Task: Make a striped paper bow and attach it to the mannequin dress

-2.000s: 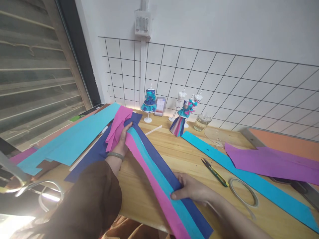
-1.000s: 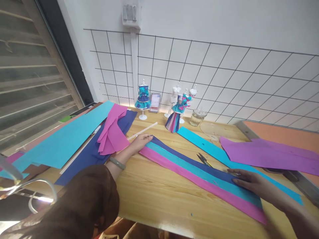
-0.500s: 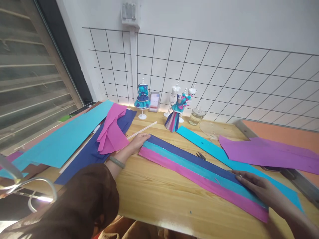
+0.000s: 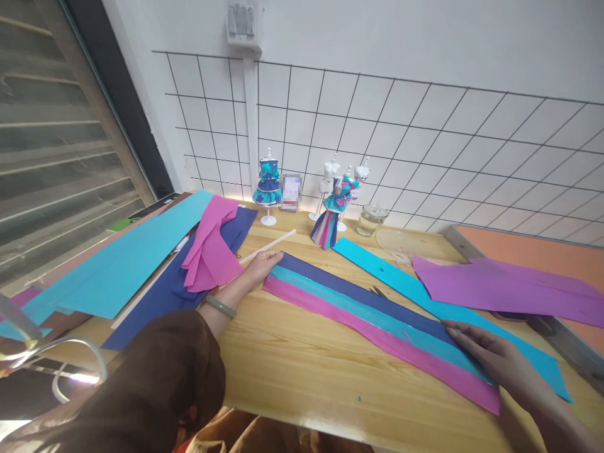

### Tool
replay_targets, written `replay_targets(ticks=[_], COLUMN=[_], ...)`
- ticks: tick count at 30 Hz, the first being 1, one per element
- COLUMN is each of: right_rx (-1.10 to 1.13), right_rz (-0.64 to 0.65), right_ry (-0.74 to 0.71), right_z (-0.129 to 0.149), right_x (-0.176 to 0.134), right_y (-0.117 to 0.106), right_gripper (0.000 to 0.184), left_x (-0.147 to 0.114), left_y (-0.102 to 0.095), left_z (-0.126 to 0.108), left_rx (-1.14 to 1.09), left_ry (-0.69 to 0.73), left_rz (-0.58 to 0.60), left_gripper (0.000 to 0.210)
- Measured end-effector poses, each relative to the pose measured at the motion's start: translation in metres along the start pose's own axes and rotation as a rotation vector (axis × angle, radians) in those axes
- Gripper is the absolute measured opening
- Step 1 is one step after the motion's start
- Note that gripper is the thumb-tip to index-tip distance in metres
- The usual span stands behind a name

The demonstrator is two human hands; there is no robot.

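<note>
A long strip of crepe-like material (image 4: pixel 358 309), banded navy, turquoise and pink, stretches slantwise over the wooden table. My left hand (image 4: pixel 264 267) pinches its far left end between thumb and fingers. At the near right end, my right hand (image 4: pixel 491 353) grips the strip by its navy edge, fingers on top and the thumb largely hidden. The pink lower edge hangs a little wavy. Dark pointed tips of a small tool (image 4: pixel 379 292) peek out from behind the navy band; the remainder is covered.
Turquoise (image 4: pixel 141 258), navy (image 4: pixel 141 321) and pink sheets (image 4: pixel 212 251) overlap on the left. Large scissors (image 4: pixel 99 365) show at the left edge. Behind stand dressed mini mannequins (image 4: pixel 268 182) and a glass jar (image 4: pixel 372 220). A turquoise strip (image 4: pixel 387 269) and purple sheet (image 4: pixel 504 289) lie right.
My right hand has shifted slightly left with its end of the strip, and the pink edge sags a bit more. My left hand keeps its hold.
</note>
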State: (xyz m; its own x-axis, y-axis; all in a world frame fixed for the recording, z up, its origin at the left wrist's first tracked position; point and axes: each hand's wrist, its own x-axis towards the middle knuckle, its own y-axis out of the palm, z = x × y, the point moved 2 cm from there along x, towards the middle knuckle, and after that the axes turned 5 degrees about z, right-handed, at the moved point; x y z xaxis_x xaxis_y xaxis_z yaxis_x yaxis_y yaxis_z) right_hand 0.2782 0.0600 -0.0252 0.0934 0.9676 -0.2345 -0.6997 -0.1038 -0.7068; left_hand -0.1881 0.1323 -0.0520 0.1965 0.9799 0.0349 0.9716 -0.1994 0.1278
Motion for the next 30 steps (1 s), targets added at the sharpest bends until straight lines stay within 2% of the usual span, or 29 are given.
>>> replay_targets(ticks=[8, 12, 15, 18, 20, 23, 26, 30], right_rx=[-0.015, -0.102, -0.254, -0.400, -0.441, -0.485, -0.568, -0.727], right_rz=[-0.067, -0.103, -0.216, -0.374, -0.350, -0.191, -0.159, -0.163], right_ry=[-0.033, -0.086, -0.184, -0.409, -0.571, -0.704, -0.753, -0.799], right_z=[0.006, 0.000, 0.000, 0.013, 0.027, 0.048, 0.060, 0.062], right_x=[-0.008, -0.004, -0.003, -0.011, -0.020, -0.033, -0.040, -0.043], right_y=[0.002, 0.006, 0.011, 0.023, 0.037, 0.062, 0.081, 0.090], right_gripper=[0.044, 0.043, 0.044, 0.039, 0.032, 0.027, 0.029, 0.031], left_x=[0.003, 0.005, 0.005, 0.004, 0.004, 0.003, 0.003, 0.003], left_y=[-0.006, -0.012, -0.015, -0.017, -0.017, -0.017, -0.017, -0.018], left_z=[0.001, 0.001, -0.001, -0.002, -0.003, -0.003, -0.003, -0.003], left_rx=[0.119, 0.213, 0.285, 0.343, 0.371, 0.401, 0.418, 0.417], left_ry=[0.046, 0.081, 0.096, 0.098, 0.095, 0.091, 0.084, 0.069], left_rz=[-0.098, -0.172, -0.209, -0.223, -0.223, -0.221, -0.225, -0.239], left_gripper=[0.036, 0.036, 0.035, 0.035, 0.035, 0.035, 0.035, 0.035])
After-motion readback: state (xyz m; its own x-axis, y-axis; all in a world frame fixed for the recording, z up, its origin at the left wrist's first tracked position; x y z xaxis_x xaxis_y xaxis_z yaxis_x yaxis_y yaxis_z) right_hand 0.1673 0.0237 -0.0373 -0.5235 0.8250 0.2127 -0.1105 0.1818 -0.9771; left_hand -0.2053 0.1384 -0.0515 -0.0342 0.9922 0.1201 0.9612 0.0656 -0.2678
